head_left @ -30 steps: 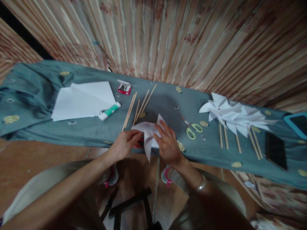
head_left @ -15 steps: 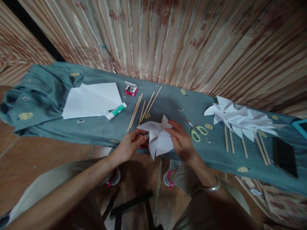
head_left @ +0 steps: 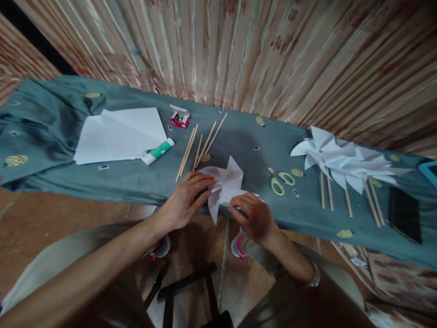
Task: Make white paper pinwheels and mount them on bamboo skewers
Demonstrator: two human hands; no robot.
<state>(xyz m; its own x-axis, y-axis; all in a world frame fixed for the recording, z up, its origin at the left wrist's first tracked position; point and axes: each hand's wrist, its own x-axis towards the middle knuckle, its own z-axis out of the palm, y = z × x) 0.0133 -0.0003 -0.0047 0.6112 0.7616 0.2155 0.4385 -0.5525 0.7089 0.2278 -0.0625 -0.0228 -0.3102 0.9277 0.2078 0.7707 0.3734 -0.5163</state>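
A white paper pinwheel (head_left: 228,182) lies between my hands at the table's near edge, its blades pointing outward. My left hand (head_left: 186,199) is closed at its left side, fingers on the upper left blade. At the lower right, my right hand (head_left: 254,213) pinches a blade between thumb and fingers. Several thin wooden sticks (head_left: 187,152) lie just beyond my left hand. To the right of the pinwheel rest scissors (head_left: 277,176) with yellow-green handles. No stick shows on the pinwheel I hold; its underside is hidden.
Paper sheets (head_left: 119,135) lie at the left with a glue stick (head_left: 158,151) on their corner. A small red box (head_left: 180,117) of metal pins stands open behind. Finished pinwheels on sticks (head_left: 341,159) overlap at the right, near a dark phone (head_left: 405,214).
My right hand has moved down from the pinwheel's upper right blade to its lower right one. The pinwheel has turned slightly, and my left fingers now lie over its left blade.
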